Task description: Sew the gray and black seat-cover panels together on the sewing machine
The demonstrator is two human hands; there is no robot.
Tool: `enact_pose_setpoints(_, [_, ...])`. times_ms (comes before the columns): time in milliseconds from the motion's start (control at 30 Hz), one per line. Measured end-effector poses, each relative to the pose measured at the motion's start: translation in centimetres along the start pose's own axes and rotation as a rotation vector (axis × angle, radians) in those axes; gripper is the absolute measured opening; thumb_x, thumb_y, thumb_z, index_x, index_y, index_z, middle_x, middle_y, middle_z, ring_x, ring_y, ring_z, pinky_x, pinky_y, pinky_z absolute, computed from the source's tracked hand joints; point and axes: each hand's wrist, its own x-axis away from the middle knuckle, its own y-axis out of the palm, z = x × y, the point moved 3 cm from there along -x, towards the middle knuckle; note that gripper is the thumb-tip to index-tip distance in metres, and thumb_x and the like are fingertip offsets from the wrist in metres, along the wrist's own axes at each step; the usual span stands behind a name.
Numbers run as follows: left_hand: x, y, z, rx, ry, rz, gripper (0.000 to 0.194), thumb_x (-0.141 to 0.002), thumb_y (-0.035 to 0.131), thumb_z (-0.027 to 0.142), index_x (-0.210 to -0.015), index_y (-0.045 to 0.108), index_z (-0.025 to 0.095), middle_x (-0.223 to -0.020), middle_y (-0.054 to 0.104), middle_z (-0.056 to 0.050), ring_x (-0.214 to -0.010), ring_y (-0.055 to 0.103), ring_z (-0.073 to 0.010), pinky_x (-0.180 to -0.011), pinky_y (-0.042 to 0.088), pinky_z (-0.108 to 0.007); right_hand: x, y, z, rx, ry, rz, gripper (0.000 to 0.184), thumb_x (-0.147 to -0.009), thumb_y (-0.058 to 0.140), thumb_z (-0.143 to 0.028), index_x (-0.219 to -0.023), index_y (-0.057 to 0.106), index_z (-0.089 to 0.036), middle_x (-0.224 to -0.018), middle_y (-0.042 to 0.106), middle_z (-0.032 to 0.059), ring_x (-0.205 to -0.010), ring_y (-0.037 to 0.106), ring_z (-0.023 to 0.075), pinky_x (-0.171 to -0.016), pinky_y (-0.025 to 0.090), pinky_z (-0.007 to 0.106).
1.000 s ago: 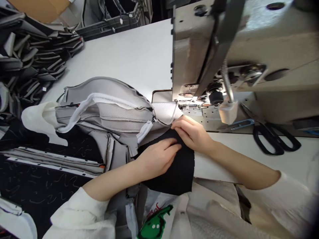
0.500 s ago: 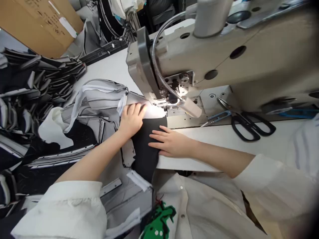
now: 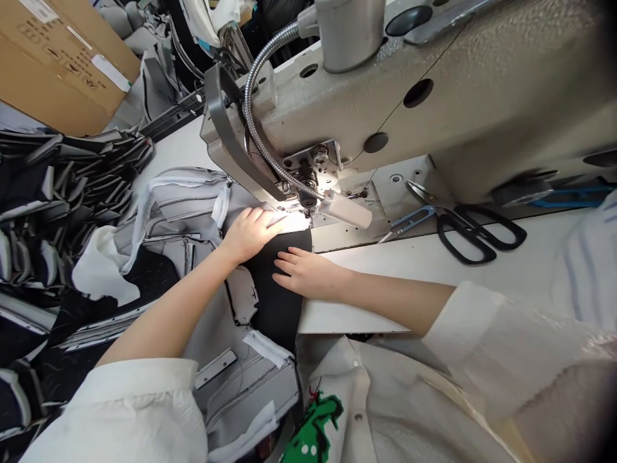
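Note:
My left hand point(image 3: 250, 231) lies flat, fingers together, on grey seat-cover fabric point(image 3: 187, 199) just left of the sewing machine's needle area point(image 3: 301, 206). My right hand point(image 3: 301, 273) rests flat with fingers stretched out on a black fabric piece point(image 3: 277, 302) in front of the needle. Both hands press the cloth to the machine bed under the lamp's bright spot. The large beige sewing machine point(image 3: 434, 96) fills the upper right, with a flexible lamp arm point(image 3: 263, 122) curving down to the needle.
Black-handled scissors point(image 3: 477, 235) and small blue thread snips point(image 3: 407, 225) lie on the machine bed to the right. Stacks of grey and black cut pieces point(image 3: 53, 193) pile at the left. A cardboard box point(image 3: 58, 64) sits at the top left.
My hands went from pinching the black piece's edge together to lying flat on the cloth, the left one moving up beside the needle. The view swung left and upward.

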Motion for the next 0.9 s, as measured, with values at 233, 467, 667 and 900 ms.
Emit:
enact_pose_setpoints(233, [-0.9, -1.9, 0.9, -0.008, 0.117, -0.044, 0.052, -0.084, 0.041, 0.003, -0.128, 0.054, 0.029, -0.116, 0.062, -0.006, -0.093, 0.058, -0.0213, -0.073, 0.046, -0.033, 4.2, -0.4, -0.1, -0.178, -0.037, -0.018, 0.050, -0.077, 0.057, -0.012, -0.127, 0.054, -0.009, -0.136, 0.047, 0.0195, -0.130, 0.039, 0.0302, -0.110, 0.030, 0.045])
enact_pose_setpoints(467, [-1.5, -3.0, 2.5, 0.079, 0.019, -0.185, 0.047, -0.086, 0.047, 0.008, -0.128, 0.055, 0.027, -0.128, 0.057, -0.008, -0.111, 0.055, -0.0248, -0.085, 0.049, -0.037, 3.9, -0.1, -1.1, -0.171, -0.006, -0.016, 0.049, -0.080, 0.054, -0.013, -0.130, 0.052, -0.010, -0.137, 0.045, 0.0207, -0.131, 0.039, 0.0310, -0.110, 0.029, 0.046])
enact_pose_setpoints(667, [-2.1, -3.3, 3.2, 0.064, -0.051, -0.237, 0.040, -0.088, 0.048, 0.013, -0.125, 0.055, 0.024, -0.122, 0.060, -0.011, -0.105, 0.058, -0.0262, -0.082, 0.050, -0.037, 3.8, 0.0, -0.2, -0.130, 0.049, 0.005, 0.045, -0.085, 0.046, -0.009, -0.129, 0.052, -0.009, -0.134, 0.049, 0.0187, -0.129, 0.041, 0.0304, -0.108, 0.030, 0.047])
enact_pose_setpoints(900, [-3.3, -2.9, 4.6, 0.225, -0.110, -0.241, 0.040, -0.085, 0.043, 0.004, -0.123, 0.054, 0.012, -0.122, 0.058, -0.014, -0.111, 0.057, -0.0235, -0.093, 0.048, -0.035, 2.0, 0.1, 0.2, -0.139, 0.020, 0.014, 0.045, -0.085, 0.051, -0.018, -0.130, 0.052, -0.012, -0.135, 0.045, 0.0223, -0.129, 0.039, 0.0322, -0.107, 0.027, 0.050])
